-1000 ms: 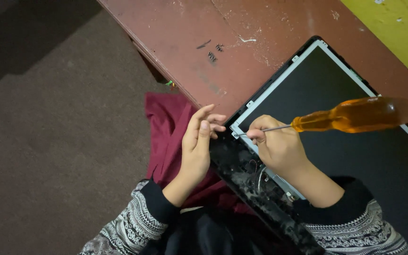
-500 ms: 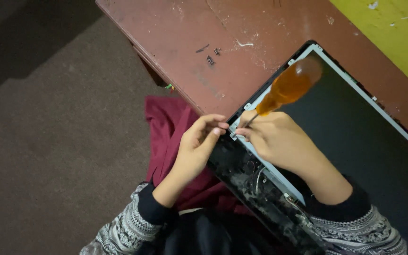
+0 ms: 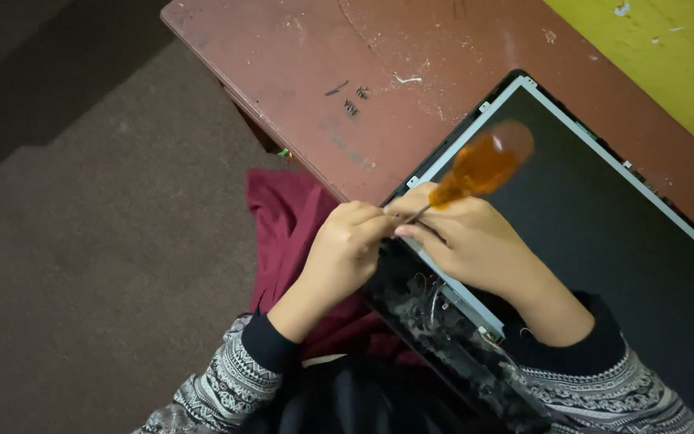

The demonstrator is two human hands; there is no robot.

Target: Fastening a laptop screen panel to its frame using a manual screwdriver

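A dark flat screen panel (image 3: 604, 209) with a pale metal frame lies tilted on a reddish-brown table (image 3: 323, 72). My right hand (image 3: 467, 241) grips a screwdriver with an orange see-through handle (image 3: 483, 165); its thin shaft points down-left at the panel's near corner. My left hand (image 3: 343, 249) is closed at that same corner, fingertips meeting the shaft's tip and touching my right hand. Below the hands, the panel's open lower edge (image 3: 435, 313) shows dark parts and wires.
Several small screws (image 3: 353, 100) and bits of debris lie on the table's bare top. A maroon cloth (image 3: 291, 225) hangs under the table edge over my lap. Grey carpet (image 3: 82, 241) covers the floor at left. A yellow wall (image 3: 668, 56) stands at top right.
The screwdriver handle swung from pointing right to standing up and tilted up-right. My left hand, first flat with straight fingers, has curled and closed in on the tip.
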